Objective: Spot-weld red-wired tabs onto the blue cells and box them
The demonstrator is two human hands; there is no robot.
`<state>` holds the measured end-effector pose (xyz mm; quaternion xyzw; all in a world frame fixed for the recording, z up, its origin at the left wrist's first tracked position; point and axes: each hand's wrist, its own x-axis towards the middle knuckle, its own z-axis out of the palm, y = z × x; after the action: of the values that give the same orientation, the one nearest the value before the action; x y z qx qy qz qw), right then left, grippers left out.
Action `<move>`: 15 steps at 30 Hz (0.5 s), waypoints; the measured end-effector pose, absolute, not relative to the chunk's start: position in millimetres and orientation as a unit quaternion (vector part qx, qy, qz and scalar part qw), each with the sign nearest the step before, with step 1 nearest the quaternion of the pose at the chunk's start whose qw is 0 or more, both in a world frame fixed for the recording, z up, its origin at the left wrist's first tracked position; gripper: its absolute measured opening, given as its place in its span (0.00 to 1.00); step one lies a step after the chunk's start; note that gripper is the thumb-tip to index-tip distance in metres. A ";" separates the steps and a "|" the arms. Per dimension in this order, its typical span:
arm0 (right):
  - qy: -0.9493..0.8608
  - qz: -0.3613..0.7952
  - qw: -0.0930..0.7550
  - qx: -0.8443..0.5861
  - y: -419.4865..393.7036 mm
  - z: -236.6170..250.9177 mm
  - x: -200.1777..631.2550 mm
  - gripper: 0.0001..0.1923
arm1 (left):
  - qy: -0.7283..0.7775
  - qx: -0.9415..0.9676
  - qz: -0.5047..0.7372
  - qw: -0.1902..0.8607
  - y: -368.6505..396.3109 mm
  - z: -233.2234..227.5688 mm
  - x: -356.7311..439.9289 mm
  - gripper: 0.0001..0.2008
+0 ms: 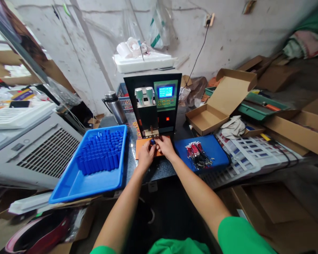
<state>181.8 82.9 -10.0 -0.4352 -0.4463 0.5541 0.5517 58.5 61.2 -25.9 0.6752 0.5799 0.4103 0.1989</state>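
My left hand [146, 155] is closed around a small blue cylindrical battery cell [153, 141], just under the electrode tips of a spot welder [127, 83]. My right hand [164, 146] pinches close beside the cell's top; what lies between its fingertips is too small to make out. Both hands are over an orange pad [140, 145] at the welder's foot. Left of them, a blue tray [76, 188] holds many standing blue battery cells [100, 151]. To the right, a bundle of red and black wire leads [198, 155] lies on a blue box [219, 155].
A steel thermos [118, 108] stands left of the welder. An open cardboard box [209, 116] and a white plastic crate [243, 155] are on the right. A white foam slab [144, 62] rests on the welder. A grey air cooler [42, 151] borders the tray.
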 end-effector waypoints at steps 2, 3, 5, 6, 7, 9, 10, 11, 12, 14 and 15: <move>-0.457 0.540 0.547 -0.448 80.3 -11.2 182.0 0.14 | 0.576 0.675 0.413 0.204 60.8 -24.5 58.7 0.12; -0.468 0.528 0.542 -0.455 78.4 -11.7 182.4 0.14 | 0.573 0.676 0.415 0.207 60.6 -23.8 58.7 0.12; -0.507 0.486 0.534 -0.471 73.3 -12.2 183.6 0.12 | 0.567 0.676 0.420 0.212 60.5 -23.2 58.5 0.11; -0.532 0.455 0.529 -0.480 70.1 -12.2 184.5 0.11 | 0.566 0.675 0.423 0.213 60.5 -23.3 58.4 0.11; -0.558 0.417 0.523 -0.491 66.5 -11.8 185.7 0.09 | 0.566 0.672 0.426 0.213 60.5 -23.7 58.2 0.12; -0.607 0.327 0.505 -0.519 58.3 -9.7 188.9 0.07 | 0.567 0.668 0.430 0.216 60.7 -25.5 57.5 0.13; -0.625 0.280 0.495 -0.534 54.2 -7.7 190.9 0.06 | 0.568 0.668 0.430 0.217 60.9 -26.6 56.9 0.13; -0.639 0.231 0.487 -0.548 50.3 -5.1 193.0 0.07 | 0.567 0.669 0.429 0.218 61.0 -27.6 56.3 0.13; -0.651 0.183 0.481 -0.558 46.9 -2.0 195.1 0.07 | 0.566 0.672 0.426 0.216 61.2 -28.6 55.6 0.14; -0.678 0.099 0.467 -0.559 42.6 5.6 198.9 0.09 | 0.558 0.686 0.419 0.209 61.4 -29.9 54.3 0.15; -0.696 0.069 0.454 -0.551 41.7 9.6 200.3 0.10 | 0.551 0.694 0.416 0.204 61.5 -30.3 53.8 0.15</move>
<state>200.3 41.7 9.6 -0.5515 -0.6963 0.0686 0.4542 53.8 61.5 -30.3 0.6945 0.5506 0.4160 0.2039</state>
